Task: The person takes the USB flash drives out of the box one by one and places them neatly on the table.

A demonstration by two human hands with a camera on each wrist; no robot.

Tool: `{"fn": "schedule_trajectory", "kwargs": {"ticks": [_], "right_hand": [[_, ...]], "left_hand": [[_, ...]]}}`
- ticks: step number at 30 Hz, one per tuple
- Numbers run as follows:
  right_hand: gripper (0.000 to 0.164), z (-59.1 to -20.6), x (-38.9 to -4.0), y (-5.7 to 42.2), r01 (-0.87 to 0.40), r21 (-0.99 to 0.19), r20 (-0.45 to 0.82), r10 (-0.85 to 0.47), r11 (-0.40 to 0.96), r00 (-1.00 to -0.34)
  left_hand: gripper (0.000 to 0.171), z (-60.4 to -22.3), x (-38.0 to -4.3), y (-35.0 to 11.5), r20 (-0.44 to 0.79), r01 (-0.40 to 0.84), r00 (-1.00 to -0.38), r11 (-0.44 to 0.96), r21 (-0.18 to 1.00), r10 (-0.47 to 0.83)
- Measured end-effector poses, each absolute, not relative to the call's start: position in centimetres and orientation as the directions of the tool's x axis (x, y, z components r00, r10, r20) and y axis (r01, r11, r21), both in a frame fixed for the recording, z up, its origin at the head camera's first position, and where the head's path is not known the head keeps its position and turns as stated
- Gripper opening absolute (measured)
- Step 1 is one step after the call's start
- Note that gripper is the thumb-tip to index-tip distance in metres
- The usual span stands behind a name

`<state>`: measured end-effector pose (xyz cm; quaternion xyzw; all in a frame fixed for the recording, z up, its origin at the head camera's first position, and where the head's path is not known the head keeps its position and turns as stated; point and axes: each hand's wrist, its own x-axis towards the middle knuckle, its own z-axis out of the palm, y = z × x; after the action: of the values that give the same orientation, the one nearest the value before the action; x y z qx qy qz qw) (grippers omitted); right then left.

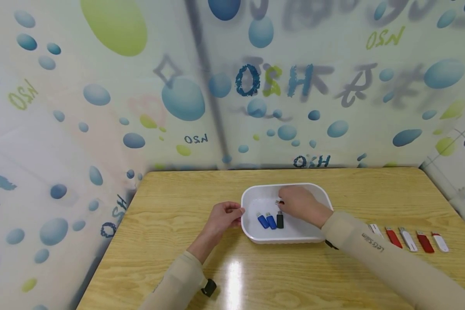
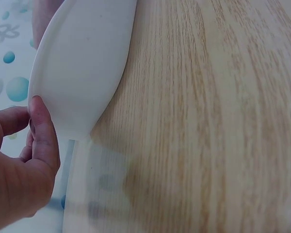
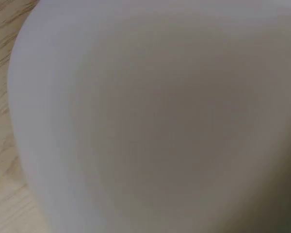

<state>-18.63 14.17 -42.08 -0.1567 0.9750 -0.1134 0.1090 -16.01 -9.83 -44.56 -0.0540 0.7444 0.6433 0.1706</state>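
A white plastic bin (image 1: 255, 238) stands on the wooden table. My left hand (image 1: 224, 217) pinches its left rim between thumb and fingers; the left wrist view shows these fingers (image 2: 44, 138) on the bin's edge (image 2: 89, 63). Inside the bin, my right hand (image 1: 300, 202) holds a dark USB stick (image 1: 281, 203), its metal plug pointing left and most of its body hidden by the fingers. Just below it lie a black USB stick (image 1: 280, 220) and two blue USB sticks, one (image 1: 262, 221) left of the other (image 1: 271, 221). Only the blurred bin wall (image 3: 48, 107) fills the right wrist view.
Right of the bin, several red and white USB sticks lie in a row on the table (image 1: 170, 202), among them a red one (image 1: 393, 237) and a white one (image 1: 440, 242). My right forearm (image 1: 372, 249) passes over the bin's right edge. A patterned curtain (image 1: 224, 125) hangs behind.
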Motion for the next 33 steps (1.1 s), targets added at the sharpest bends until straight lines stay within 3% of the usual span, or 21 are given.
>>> {"fn": "schedule_trajectory", "kwargs": {"ticks": [14,33], "right_hand": [[0.011,-43.1,-17.9,14.1,-0.416,-0.126,-0.056,-0.425,0.9,-0.903],[0.004,-43.6,-17.9,14.1,-0.387,-0.134,-0.071,-0.398,0.912,-0.915]], "left_hand": [[0.029,-45.3,-16.3,-9.8,-0.302,-0.285,-0.942,0.125,0.95,0.144],[0.03,-45.1,-16.1,-9.8,-0.309,-0.289,-0.941,0.146,0.946,0.137]]}}
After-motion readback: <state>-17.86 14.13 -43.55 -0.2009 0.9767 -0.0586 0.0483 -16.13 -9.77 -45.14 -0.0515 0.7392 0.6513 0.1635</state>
